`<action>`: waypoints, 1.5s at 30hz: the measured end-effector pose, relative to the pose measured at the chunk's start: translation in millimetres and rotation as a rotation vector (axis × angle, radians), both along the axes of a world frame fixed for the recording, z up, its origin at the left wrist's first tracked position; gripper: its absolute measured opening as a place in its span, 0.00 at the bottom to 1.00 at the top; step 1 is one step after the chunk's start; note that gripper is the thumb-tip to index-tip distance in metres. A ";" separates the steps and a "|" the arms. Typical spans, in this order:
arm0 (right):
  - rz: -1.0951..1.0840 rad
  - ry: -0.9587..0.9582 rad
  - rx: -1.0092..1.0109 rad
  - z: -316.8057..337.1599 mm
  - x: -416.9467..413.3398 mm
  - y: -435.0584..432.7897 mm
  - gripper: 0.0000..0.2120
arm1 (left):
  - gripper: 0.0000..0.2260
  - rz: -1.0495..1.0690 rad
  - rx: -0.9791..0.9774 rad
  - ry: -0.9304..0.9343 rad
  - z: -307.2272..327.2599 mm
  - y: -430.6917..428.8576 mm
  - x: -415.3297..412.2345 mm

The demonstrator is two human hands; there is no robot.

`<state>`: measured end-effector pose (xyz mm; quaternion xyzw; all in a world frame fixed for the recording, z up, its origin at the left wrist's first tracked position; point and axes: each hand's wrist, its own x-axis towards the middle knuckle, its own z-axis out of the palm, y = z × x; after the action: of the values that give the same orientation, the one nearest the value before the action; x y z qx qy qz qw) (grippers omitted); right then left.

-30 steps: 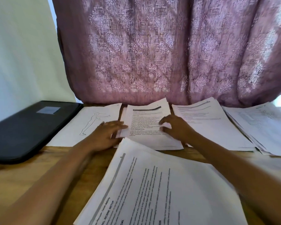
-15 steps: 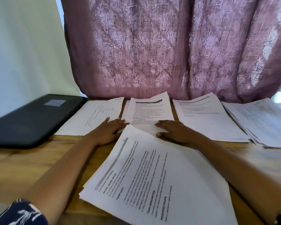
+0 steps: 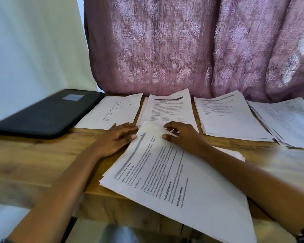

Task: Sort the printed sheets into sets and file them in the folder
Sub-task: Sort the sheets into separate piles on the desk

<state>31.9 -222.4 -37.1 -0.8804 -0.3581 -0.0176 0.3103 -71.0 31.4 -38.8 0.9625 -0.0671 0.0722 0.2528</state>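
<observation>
Along the far edge of a wooden tabletop (image 3: 33,158), in front of a mauve patterned curtain (image 3: 191,46), we see four groups of printed sheets in a row. From left to right they are a drawing sheet (image 3: 114,111) with a line figure standing, a text pile (image 3: 170,109) with a dark header bar, a thicker pile (image 3: 226,118) and a fanned pile (image 3: 288,120) lying untidily at the right edge. At far left, just beside the drawing sheet, a black folder (image 3: 47,111) lies flat and closed, with no paper on it.

Nearest us, a large stack (image 3: 174,181) of text sheets lies at a slant. Its near end overhangs the tabletop's edge and its far corner overlaps the foot of the text pile. A few loose sheets (image 3: 233,153) show just beyond the right forearm.

Our left hand (image 3: 118,137) lies palm down at the stack's far left edge. Its fingers (image 3: 126,127) are straight and hold nothing, with the tips touching the paper's edge. Our right hand (image 3: 181,135) rests on the top sheet's far end, its fingers loosely bent and spread with the tips on the paper. We see no sheet pinched or lifted.

We judge the sorting to be partway done: several sets are begun, but the stack looks thick and has yet to be dealt out. Filing appears not to have started, since the folder is shut. What remains, as we read it, is to distribute the stack, square the piles, then open the folder and put the sets in.
</observation>
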 end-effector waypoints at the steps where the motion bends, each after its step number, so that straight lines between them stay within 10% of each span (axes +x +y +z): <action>1: -0.012 0.005 0.014 -2.0 -1.5 0.0 0.21 | 0.30 0.011 0.003 0.022 -1.8 0.3 -1.3; 8: -0.028 -0.027 -0.085 -7.5 -5.0 -1.7 0.22 | 0.21 0.072 0.186 0.186 -5.3 -6.9 6.1; 23: -0.049 0.207 0.067 5.1 8.7 -11.7 0.08 | 0.19 0.116 -0.098 0.183 6.7 -13.2 -7.1; 45: 0.078 0.279 0.129 5.1 0.9 -7.7 0.11 | 0.46 -0.124 0.148 0.053 -12.3 -6.8 7.8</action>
<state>32.8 -230.1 -32.0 -0.8380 -0.3436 0.0940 0.4134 -63.2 24.7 -51.2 0.9740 -0.1251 0.0257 0.1869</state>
